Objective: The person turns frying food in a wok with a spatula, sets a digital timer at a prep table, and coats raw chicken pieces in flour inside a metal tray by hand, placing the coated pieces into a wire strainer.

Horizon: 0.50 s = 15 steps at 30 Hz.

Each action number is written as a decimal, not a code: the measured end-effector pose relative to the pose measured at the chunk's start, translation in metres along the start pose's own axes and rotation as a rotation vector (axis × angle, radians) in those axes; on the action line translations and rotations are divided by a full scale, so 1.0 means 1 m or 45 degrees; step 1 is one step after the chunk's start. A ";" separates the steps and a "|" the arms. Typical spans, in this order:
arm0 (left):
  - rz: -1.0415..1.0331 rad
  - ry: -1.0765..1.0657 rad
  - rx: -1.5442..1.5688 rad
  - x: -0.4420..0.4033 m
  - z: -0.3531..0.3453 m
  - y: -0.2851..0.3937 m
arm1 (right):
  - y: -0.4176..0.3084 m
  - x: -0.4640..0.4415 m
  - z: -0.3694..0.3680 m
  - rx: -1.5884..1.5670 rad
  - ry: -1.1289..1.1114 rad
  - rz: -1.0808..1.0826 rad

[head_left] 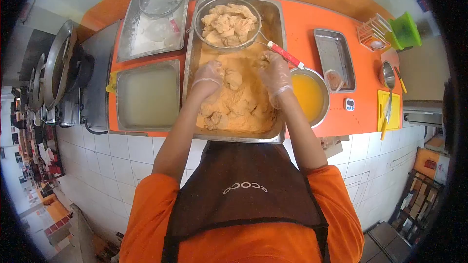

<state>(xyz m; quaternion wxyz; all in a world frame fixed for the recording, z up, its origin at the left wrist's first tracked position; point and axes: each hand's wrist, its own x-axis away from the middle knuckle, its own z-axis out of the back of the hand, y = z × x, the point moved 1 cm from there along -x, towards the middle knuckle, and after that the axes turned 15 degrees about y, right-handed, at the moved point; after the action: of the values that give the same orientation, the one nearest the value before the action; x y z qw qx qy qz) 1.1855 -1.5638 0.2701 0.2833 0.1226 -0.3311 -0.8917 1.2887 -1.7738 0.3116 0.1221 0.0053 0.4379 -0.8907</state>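
Both my hands wear clear plastic gloves dusted with orange-tan flour. They work over a deep metal tray (282,131) of seasoned flour (243,98). My left hand (209,74) is closed, with its fingers curled beside a flour-coated piece of meat (233,79); what lies inside them is hidden. My right hand (275,72) is also closed, near the tray's right wall and below the handle of a strainer (261,33); its contents cannot be made out. The strainer rests across the tray's far end, full of coated pieces (229,25). Another coated lump (213,120) lies at the near left.
Left of the tray stand a pan of cloudy liquid (148,96) and a tray of white flour (151,36) with a sieve (161,0). To the right are a bowl of yellow liquid (308,98), a shallow metal tray (335,51), a timer (349,104) and a yellow board (394,108).
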 end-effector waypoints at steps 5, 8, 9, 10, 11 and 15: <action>-0.253 -0.478 -0.205 0.003 -0.014 0.021 | -0.003 0.008 0.005 0.010 0.072 0.071; -0.299 -0.408 -0.150 0.003 -0.026 0.013 | 0.002 0.012 0.005 -0.096 0.067 0.082; -0.281 -0.390 -0.130 0.004 -0.031 0.005 | 0.006 0.014 0.004 -0.159 0.053 0.077; -0.205 -0.396 0.030 0.003 -0.035 -0.001 | 0.007 0.012 0.005 -0.125 -0.017 0.035; -0.128 -0.401 0.191 0.002 -0.039 -0.008 | 0.007 0.008 0.007 -0.091 -0.084 -0.006; -0.187 -0.390 0.289 -0.003 -0.060 -0.024 | 0.007 0.007 0.006 -0.165 0.106 0.102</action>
<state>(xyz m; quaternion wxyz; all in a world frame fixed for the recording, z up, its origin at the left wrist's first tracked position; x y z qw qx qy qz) 1.2019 -1.5788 0.2095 0.1482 0.0405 -0.4588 -0.8752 1.2838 -1.7847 0.3089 0.1395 0.0518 0.4987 -0.8539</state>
